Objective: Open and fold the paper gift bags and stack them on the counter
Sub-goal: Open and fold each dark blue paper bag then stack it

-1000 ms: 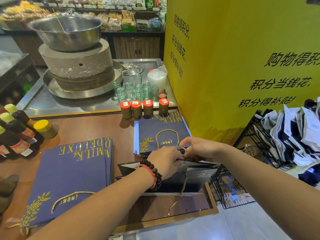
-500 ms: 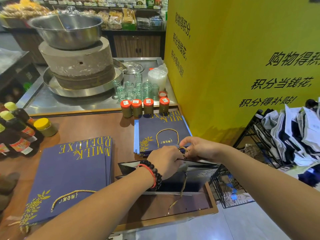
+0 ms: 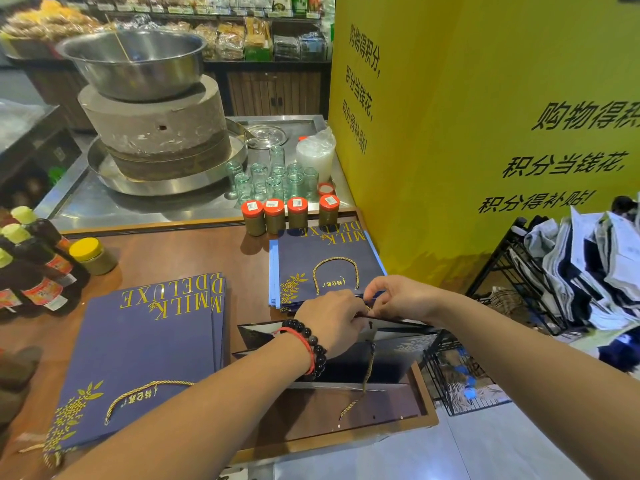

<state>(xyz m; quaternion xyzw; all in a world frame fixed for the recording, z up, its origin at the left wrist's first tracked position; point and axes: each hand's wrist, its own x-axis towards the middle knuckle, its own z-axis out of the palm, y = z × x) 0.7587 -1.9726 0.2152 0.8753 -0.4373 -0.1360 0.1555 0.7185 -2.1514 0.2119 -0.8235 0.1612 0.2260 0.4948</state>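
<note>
From my head camera, my left hand (image 3: 329,318) and right hand (image 3: 398,296) both pinch the top edge of the open bag (image 3: 349,362) standing at the near right of the table (image 3: 166,258), between two flat bag stacks (image 3: 145,344).

On my feed a steel bowl (image 3: 135,60) sits on a stone mill (image 3: 156,129) in a round metal tray (image 3: 104,171). Beside it I see clear glass jars (image 3: 273,180) and four red-capped jars (image 3: 285,216) in a row — touching side by side. Dark sauce bottles (image 3: 31,268) and a yellow-lidded jar (image 3: 91,256) stand at left. A yellow wall (image 3: 485,98) carries black characters; a black wire rack (image 3: 498,292) holds packets.
</note>
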